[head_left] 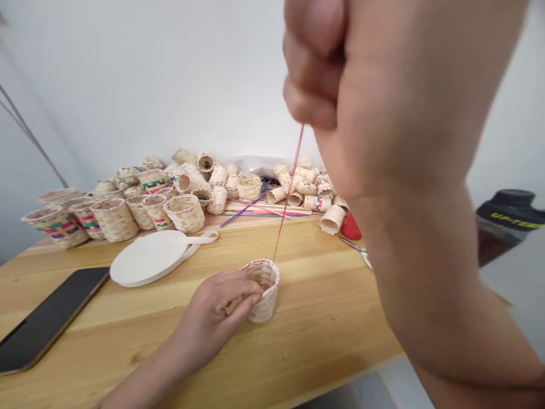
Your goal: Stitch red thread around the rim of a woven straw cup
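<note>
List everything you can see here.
small basket: one, straw, table front centre
red strand: one, red, from small basket up to right hand
baskets: many, straw, some colour-banded, table back
strips: several, mixed colours, beside baskets
tape roll: one, white, left of centre
tablet: one, black, front left
scissors: one, metal, right edge
table: one, light wood
left hand: grips small basket
right hand: fist, holding red strand
</note>
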A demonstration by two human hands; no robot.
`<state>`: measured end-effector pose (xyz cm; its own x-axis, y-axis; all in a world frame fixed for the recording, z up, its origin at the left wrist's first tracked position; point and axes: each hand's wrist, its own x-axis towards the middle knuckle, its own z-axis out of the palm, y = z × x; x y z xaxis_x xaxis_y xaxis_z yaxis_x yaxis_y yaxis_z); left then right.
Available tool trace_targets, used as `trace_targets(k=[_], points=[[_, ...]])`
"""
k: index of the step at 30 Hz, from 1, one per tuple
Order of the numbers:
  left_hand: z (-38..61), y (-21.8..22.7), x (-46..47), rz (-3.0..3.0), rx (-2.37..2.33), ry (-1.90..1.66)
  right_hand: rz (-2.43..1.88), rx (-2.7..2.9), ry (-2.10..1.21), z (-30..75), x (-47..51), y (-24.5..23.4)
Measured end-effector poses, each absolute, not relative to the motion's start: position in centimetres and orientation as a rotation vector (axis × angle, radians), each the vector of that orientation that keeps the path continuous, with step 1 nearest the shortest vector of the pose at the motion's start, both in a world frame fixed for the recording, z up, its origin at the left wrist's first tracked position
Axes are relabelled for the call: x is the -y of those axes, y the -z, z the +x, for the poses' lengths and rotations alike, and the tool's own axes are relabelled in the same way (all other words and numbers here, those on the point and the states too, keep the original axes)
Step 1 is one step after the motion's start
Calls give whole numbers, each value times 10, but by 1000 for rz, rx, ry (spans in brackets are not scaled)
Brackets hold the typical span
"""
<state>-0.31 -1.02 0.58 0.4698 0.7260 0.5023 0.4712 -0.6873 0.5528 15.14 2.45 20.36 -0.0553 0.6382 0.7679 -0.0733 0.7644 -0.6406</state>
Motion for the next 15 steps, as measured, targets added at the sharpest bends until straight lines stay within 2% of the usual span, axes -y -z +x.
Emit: trace_targets(k=[2, 5, 9, 15], points=[[-4, -6, 10, 2364, -1012, -1043, -451, 1668, -591, 158, -22, -183], [-3, -4, 9, 2323, -1017, -1059, -724, 1885, -713, 170, -13, -131], [-2, -5, 7, 2305, -1045, -1087, -1015, 2159, -649, 187, 1, -66], [-3, -10, 5, 2324, -1060, -1041, -1060, 2249, -550, 192, 7, -23]])
